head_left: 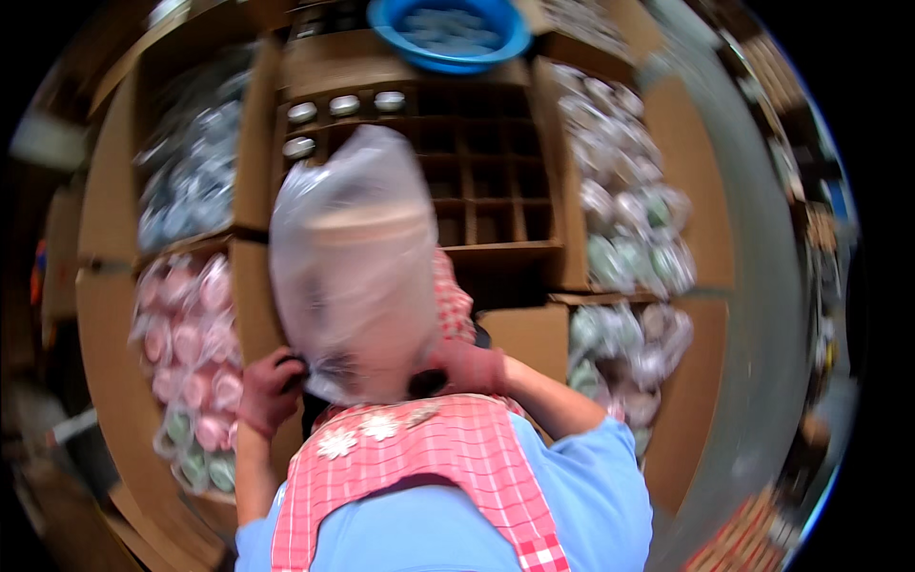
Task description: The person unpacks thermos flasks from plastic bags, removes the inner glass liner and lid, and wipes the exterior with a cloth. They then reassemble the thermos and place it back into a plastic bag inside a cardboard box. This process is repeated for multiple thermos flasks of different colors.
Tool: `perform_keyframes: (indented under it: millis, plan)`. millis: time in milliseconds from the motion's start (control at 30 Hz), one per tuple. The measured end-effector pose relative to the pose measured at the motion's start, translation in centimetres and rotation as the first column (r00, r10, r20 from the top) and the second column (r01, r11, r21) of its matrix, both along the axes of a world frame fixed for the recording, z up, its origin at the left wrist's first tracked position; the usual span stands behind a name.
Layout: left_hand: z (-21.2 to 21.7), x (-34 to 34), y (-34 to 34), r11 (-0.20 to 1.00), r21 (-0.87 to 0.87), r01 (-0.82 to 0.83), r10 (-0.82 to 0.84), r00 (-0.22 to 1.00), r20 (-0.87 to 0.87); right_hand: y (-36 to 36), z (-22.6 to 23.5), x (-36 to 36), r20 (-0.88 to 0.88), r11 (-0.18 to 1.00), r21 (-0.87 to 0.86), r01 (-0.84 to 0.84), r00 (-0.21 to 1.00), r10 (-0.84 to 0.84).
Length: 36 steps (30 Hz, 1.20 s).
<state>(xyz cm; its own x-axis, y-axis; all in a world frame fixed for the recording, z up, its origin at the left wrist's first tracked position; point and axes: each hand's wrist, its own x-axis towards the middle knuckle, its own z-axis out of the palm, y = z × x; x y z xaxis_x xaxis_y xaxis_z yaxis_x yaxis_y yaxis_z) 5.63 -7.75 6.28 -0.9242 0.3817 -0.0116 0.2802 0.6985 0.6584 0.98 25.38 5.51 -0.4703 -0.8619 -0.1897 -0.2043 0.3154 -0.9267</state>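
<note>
A large clear plastic bag (357, 257), smeared by motion, stands up in front of my chest. Something pinkish and beige shows through it, too blurred to name. My left hand (270, 389), in a dark red glove with black fingertips, is closed at the bag's lower left edge. At its lower right side my right hand (465, 369), gloved the same way, is closed on the plastic, its fingertips partly hidden. Beyond the bag lies a cardboard carton with dividers (496, 250); several silver-topped jars (345, 106) sit in its far left cells.
Open cartons flank me: wrapped pink and green items (195, 353) at left, bluish wrapped ones (195, 181) beyond them. On the right are wrapped white and green items (624, 191) and another such box (620, 348). A blue basin (519, 43) with pale pieces stands at the far side.
</note>
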Motion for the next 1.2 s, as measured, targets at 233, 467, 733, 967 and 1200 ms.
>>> perform_keyframes:
  millis: [233, 467, 733, 967, 1200]
  plan:
    - [1.6, 2.3, 3.6, 0.960, 0.251, 0.127, -0.218, 0.900, 0.379, -5.2, 8.8, -1.1, -0.810, 0.938, -0.345, -0.036, 0.517, -0.278]
    - [4.5, 0.0, 7.9, 0.897, 0.171, 0.408, -0.442, 0.832, 0.335, -13.5, -0.8, -4.4, -0.926, 0.956, 0.294, -0.008, 0.244, 0.287]
    - [5.7, -1.9, 11.9, 0.795, 0.435, 0.423, -0.583, 0.729, 0.358, -0.4, -1.9, -4.8, -0.816, 0.866, 0.436, 0.242, 0.512, 0.268]
    - [4.6, -2.6, 19.2, 0.742, 0.460, 0.488, -0.661, 0.650, 0.376, 14.5, -0.7, 3.1, -0.789, 0.811, 0.210, 0.547, 0.585, -0.190]
    - [5.2, -5.4, 20.7, 0.771, 0.570, 0.284, -0.548, 0.752, 0.367, 29.2, -4.2, 17.5, -0.081, -0.373, -0.599, 0.709, -0.517, -0.852]
